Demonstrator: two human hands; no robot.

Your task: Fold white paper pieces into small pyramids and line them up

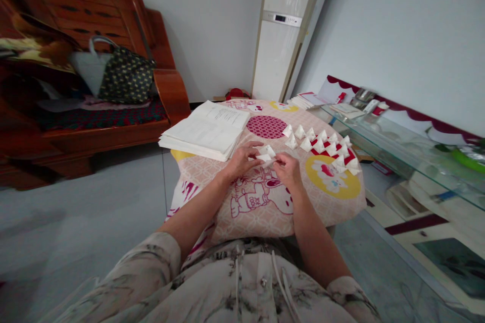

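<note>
Between my two hands is a small piece of folded white paper [266,153], held just above the patterned tablecloth. My left hand [243,160] pinches its left side, fingers closed on the edge. On the opposite side, my right hand [288,167] grips the paper's lower right corner between thumb and fingers. To the right stand several small folded paper pyramids [319,146] in loose rows. A thick stack of white paper sheets [210,128], the top one with printed text, lies to the left of my hands.
The cloth-covered table [227,202] carries all of this. Along its right side runs a glass-topped cabinet [417,161] with papers and metal bowls. A wooden sofa [94,126] with bags is at the left. A tall white air conditioner [278,55] stands behind.
</note>
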